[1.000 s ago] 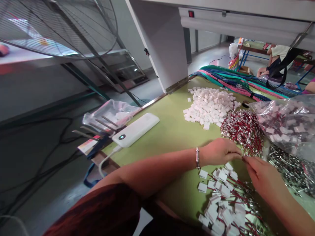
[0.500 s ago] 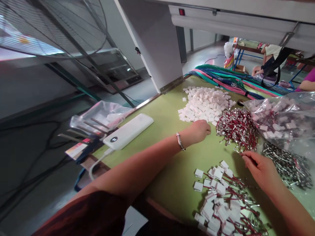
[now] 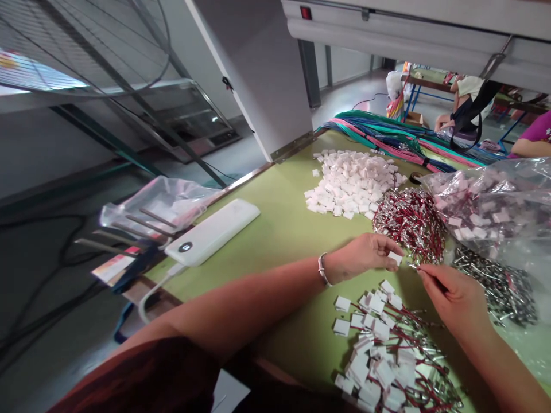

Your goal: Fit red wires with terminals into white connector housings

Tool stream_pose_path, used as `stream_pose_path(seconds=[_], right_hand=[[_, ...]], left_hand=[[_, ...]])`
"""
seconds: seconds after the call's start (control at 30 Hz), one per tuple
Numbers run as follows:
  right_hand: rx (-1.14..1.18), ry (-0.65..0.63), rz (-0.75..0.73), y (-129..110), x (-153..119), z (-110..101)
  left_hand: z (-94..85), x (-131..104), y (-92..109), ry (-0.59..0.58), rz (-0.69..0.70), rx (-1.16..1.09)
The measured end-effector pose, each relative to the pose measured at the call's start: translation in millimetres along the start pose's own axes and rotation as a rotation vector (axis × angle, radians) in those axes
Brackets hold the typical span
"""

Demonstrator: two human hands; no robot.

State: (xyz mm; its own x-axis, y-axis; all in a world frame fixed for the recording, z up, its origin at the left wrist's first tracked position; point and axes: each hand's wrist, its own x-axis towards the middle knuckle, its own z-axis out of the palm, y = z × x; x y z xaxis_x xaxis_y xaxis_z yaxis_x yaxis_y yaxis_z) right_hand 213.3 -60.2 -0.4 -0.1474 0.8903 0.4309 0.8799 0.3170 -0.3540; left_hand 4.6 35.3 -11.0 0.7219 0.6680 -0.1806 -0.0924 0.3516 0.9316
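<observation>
My left hand (image 3: 365, 254) pinches a small white connector housing (image 3: 395, 258) between thumb and fingers. Right across from it, my right hand (image 3: 454, 292) is closed on a short wire with a shiny metal terminal (image 3: 412, 265) pointing at the housing. The two pieces are close together; I cannot tell whether they touch. Behind my hands lie a heap of loose white housings (image 3: 350, 180) and a tangle of short red wires with metal ends (image 3: 411, 221). Below them, housings with red wires attached (image 3: 381, 355) form a pile near the table's front.
A white power bank (image 3: 215, 232) with a cable lies at the left edge beside a clear plastic bag (image 3: 159, 201). At right are a bag of white parts (image 3: 495, 201) and dark metal-ended pieces (image 3: 499, 287). Bundled coloured wires (image 3: 383, 137) run along the back. People sit beyond.
My left hand has moved from the white heap toward my right hand, bringing a white connector housing. My right hand still holds the wire in nearly the same place. The view has shifted slightly.
</observation>
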Motion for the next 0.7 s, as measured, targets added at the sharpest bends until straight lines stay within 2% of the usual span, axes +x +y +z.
stream_pose_path(seconds=[0.17, 0.33, 0.57, 0.7], right_hand=[[0.038, -0.079, 0.020, -2.2, -0.3, -0.1], [0.062, -0.080, 0.052, -2.1, 0.1, 0.5], [-0.016, -0.088, 0.025, -0.7, -0.3, 0.6], [-0.148, -0.036, -0.038, -6.1, -1.3, -0.2]], left_hand=[[0.0, -1.3, 0.5, -0.025, -0.010, 0.064], [0.5, -2.0, 1.4, -0.042, -0.028, 0.023], [0.1, -1.7, 1.4, -0.047, -0.045, -0.015], [2.1, -1.9, 0.8, -0.056, -0.035, -0.004]])
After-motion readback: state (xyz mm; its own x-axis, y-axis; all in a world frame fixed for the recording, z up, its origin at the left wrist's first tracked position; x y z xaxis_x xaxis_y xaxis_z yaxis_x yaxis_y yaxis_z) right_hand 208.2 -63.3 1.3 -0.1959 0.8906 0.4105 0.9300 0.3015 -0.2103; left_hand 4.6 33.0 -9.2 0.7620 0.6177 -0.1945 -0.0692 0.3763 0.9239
